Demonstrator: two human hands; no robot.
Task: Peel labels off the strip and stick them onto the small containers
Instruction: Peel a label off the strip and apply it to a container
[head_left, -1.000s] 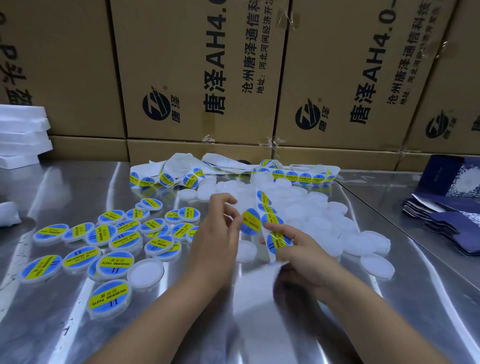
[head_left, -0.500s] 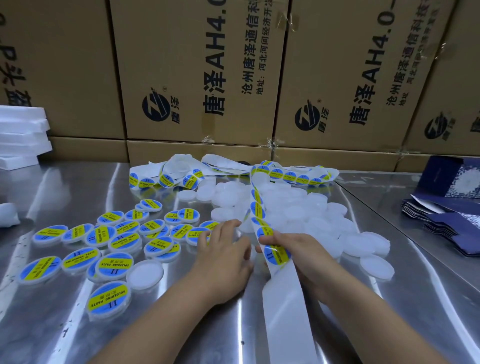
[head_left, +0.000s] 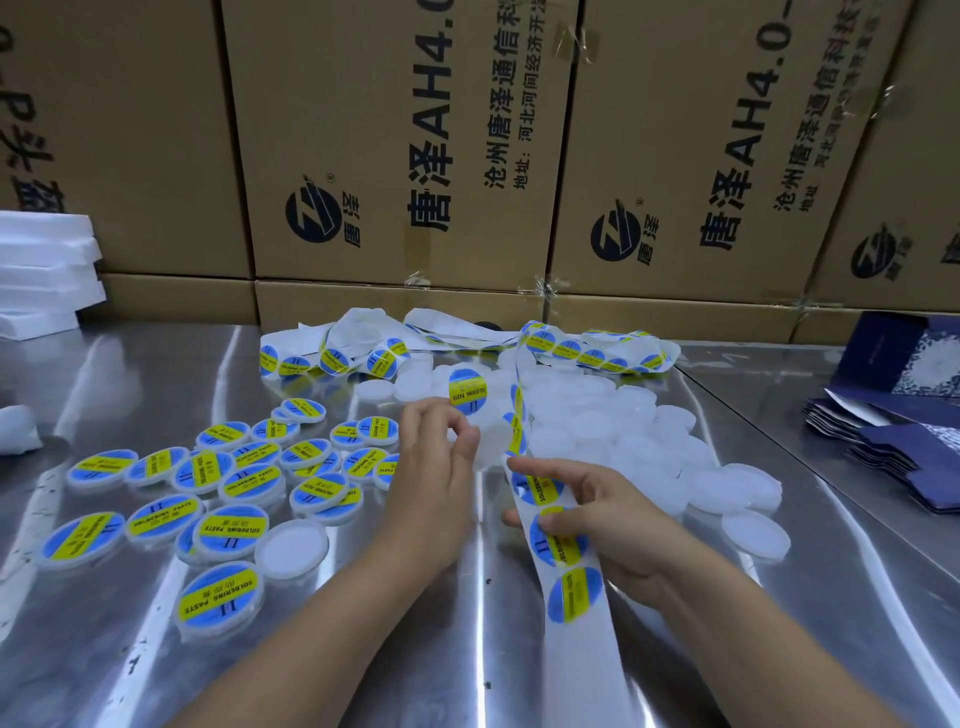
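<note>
Lying grouped at the left of the table (head_left: 130, 374), labelled containers (head_left: 231, 532) appear set aside as finished. The left hand (head_left: 436, 478) pinches a peeled label (head_left: 467, 392) by its edge, probably to keep the adhesive free. The right hand (head_left: 618, 525) grips the strip (head_left: 569, 551), thumb across it, steadying it. Blank containers (head_left: 623, 431) lie heaped beyond. Whether the left hand also holds a container cannot be told.

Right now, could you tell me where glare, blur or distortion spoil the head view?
Head view: bright streaks of glare run across the steel table; the boxes lean outward from wide-angle distortion; the left hand and the label at its fingertips are slightly blurred.
</note>
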